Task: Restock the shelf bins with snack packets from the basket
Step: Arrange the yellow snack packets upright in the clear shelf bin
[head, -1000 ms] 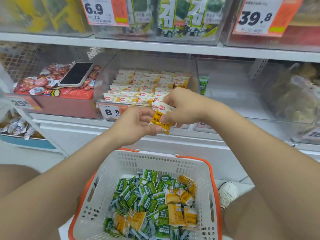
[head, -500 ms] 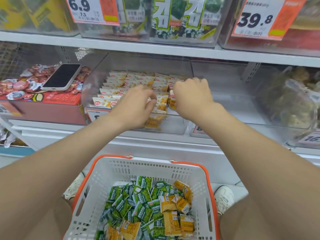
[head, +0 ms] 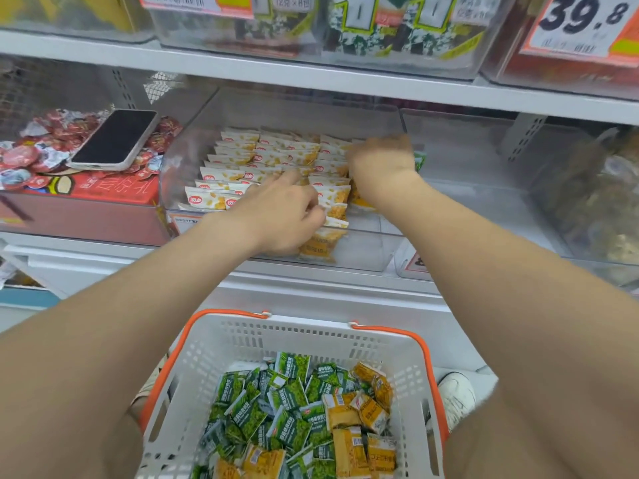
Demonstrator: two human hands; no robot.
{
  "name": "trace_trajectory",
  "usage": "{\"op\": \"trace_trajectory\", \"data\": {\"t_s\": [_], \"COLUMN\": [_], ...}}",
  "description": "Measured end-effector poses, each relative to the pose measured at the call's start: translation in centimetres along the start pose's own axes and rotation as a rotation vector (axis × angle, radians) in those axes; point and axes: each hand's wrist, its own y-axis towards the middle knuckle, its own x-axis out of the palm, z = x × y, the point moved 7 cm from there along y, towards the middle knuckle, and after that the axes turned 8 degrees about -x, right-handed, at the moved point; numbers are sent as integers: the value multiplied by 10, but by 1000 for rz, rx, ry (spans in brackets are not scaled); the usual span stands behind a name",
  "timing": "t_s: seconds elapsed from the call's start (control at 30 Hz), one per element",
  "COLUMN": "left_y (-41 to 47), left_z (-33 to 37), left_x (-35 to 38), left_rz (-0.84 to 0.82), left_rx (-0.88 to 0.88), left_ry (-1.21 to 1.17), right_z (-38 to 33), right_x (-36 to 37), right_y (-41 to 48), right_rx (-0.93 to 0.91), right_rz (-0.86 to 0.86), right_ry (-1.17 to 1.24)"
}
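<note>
Inside the clear plastic shelf bin (head: 366, 252), hands apart: the left hand (head: 280, 216) pinches yellow-and-white snack packets (head: 332, 205) at its front, likely squaring the row; the blurred right hand's (head: 380, 160) grip I cannot tell.

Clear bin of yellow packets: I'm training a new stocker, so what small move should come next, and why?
Probably the left hand should nudge the frontmost yellow packet back against its row: it stands at the front wall of the clear bin, beside the curled fingers, with bare floor to its right. The right hand is blurred, farther back.
</note>
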Motion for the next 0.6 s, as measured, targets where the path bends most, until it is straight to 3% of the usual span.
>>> {"op": "trace_trajectory", "data": {"t_s": [0.23,0.6], "left_y": [-6,-26], "left_z": [-5,3], "left_x": [2,-14], "left_rz": [25,222], "left_rx": [31,95], "left_ry": [19,8], "right_z": [-2,-6], "right_x": [12,-14], "right_y": [12,-29], "right_rx": [2,-13], "right_rz": [-27,45], "right_ry": [119,266]}}
